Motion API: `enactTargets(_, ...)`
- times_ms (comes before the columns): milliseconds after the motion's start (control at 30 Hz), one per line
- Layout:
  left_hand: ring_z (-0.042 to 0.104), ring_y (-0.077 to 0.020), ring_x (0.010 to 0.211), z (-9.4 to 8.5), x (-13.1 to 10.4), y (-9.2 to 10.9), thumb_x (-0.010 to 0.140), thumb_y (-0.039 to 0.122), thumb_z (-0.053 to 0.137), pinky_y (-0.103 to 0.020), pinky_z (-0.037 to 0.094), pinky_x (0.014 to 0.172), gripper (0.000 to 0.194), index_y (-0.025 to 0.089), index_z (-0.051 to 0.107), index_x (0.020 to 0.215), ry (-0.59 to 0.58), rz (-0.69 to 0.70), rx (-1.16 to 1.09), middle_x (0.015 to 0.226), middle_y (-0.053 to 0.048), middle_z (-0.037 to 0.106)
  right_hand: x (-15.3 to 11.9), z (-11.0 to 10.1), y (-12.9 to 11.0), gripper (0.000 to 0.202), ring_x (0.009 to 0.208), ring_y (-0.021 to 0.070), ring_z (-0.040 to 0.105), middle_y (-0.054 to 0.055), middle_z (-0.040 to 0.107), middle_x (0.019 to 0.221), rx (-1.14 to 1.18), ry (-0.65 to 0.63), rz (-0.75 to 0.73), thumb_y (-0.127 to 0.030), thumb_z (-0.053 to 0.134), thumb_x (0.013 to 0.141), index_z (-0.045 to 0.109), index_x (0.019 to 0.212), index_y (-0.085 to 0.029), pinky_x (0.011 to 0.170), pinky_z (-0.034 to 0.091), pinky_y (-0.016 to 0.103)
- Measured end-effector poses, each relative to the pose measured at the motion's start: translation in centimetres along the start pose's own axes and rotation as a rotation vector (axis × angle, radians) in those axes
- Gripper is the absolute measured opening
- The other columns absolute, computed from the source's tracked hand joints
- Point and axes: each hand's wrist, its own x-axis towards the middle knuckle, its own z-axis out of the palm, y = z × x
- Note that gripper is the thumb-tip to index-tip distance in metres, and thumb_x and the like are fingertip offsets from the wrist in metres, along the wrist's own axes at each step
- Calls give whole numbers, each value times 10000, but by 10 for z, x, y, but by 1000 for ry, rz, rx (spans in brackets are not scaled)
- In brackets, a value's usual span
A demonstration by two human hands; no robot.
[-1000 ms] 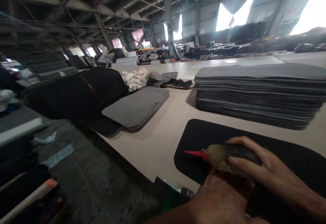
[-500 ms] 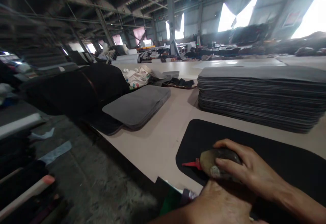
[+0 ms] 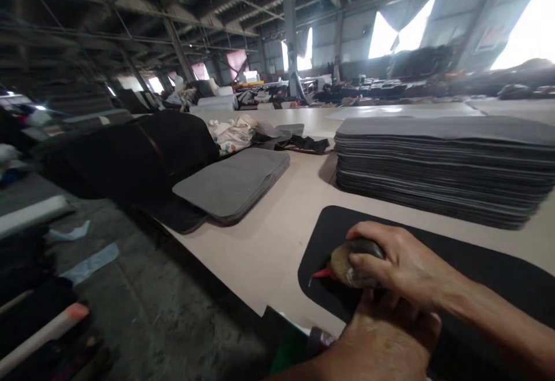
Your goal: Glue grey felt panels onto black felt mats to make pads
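Note:
My right hand [image 3: 390, 262] is wrapped round a squat glue bottle [image 3: 353, 262] with a red pointed nozzle. The bottle is tilted on its side, its tip just over the left end of a black mat [image 3: 433, 233] with rounded corners. A fine thread or drop shows at the tip. Below the bottle, my left hand [image 3: 385, 337] rests palm down on the mat near its front edge, fingers apart, their ends partly hidden beneath the right hand. Beside my left wrist lie a green box-like item [image 3: 288, 349] and a small dark purple one, both partly covered.
A tall stack of grey and black mats [image 3: 442, 170] stands behind on the pale table [image 3: 255, 254]. To the left lies a lower grey pile [image 3: 234, 184] near a big black roll [image 3: 130, 150]. Patterned cloth [image 3: 234, 132] sits farther back. The table's left edge drops to a concrete floor.
My right hand has moved the bottle a little left and up, and its nozzle points more steeply down. My left hand has shifted slightly, showing more of its fingers.

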Motion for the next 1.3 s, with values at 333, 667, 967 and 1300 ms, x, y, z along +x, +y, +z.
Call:
enactTargets(333,96,-330,1540,-7,3,-5,985,575,394,-611,15,1236,688,118,345,1496,-106,18,21,1619,-198,285,40,-15,28,224,831,213,609,19,692,928,-169,136,82,-385,549,851,663,976,-239,683,375,291)
enactTargets(667,166,-319,1531,6,3,-14,999,541,378,-652,71,1225,605,199,355,1497,-79,8,47,1612,-152,328,78,-31,59,254,820,242,618,69,700,953,-364,235,187,-373,513,860,646,1031,-241,636,338,294)
enactTargets(967,140,-312,1537,1,4,-15,940,612,484,-665,23,1220,711,255,309,1530,-118,-23,-27,1633,-141,282,67,-60,71,253,797,271,621,92,697,900,-413,221,254,-373,538,825,653,1006,-237,593,300,301)
enactTargets(1300,149,-318,1535,10,6,-23,959,585,456,-686,34,1211,649,294,321,1523,-117,-22,-16,1628,-128,302,66,-27,71,200,839,228,612,68,691,943,-302,317,179,-348,534,880,632,994,-217,668,332,285)
